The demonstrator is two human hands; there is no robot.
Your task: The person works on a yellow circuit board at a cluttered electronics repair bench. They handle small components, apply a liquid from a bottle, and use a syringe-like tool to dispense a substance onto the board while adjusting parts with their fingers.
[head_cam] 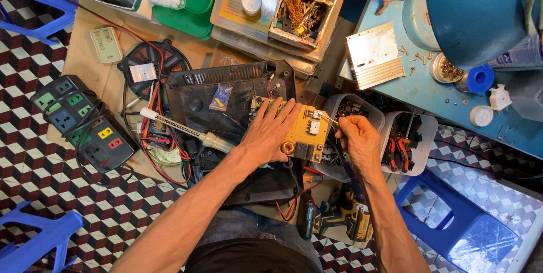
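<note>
1. Pinning the yellow circuit board (pixel 302 131) flat, the left hand (pixel 270 130) lies open with its fingers spread across the board's left part; the board rests on the black plastic housing (pixel 226 89), near the middle of the scene.

2. The right hand (pixel 357 140) is closed in a pinch on a thin metal tool (pixel 323 116), whose tip meets the board's far right corner. What kind of tool it is, I cannot tell.

3. To do this well, I judge the flat palm should press evenly, so the board does not rock on the housing while the tip works.

4. The tip seems best kept on one small part, with light force, since neighbouring components sit close beside it.

5. Red and black wires (pixel 164 137) trail from the housing to the left; keeping them slack and away from the tool would avoid a snag.

6. A white-handled soldering iron (pixel 186 130) lies just left of the left wrist; the forearm should stay off it.

7. Pliers with red handles (pixel 399 153) wait in a grey tub (pixel 425 131) just right of the right hand.

8. A cordless drill (pixel 339 219) lies on the floor, near the knees.
</note>
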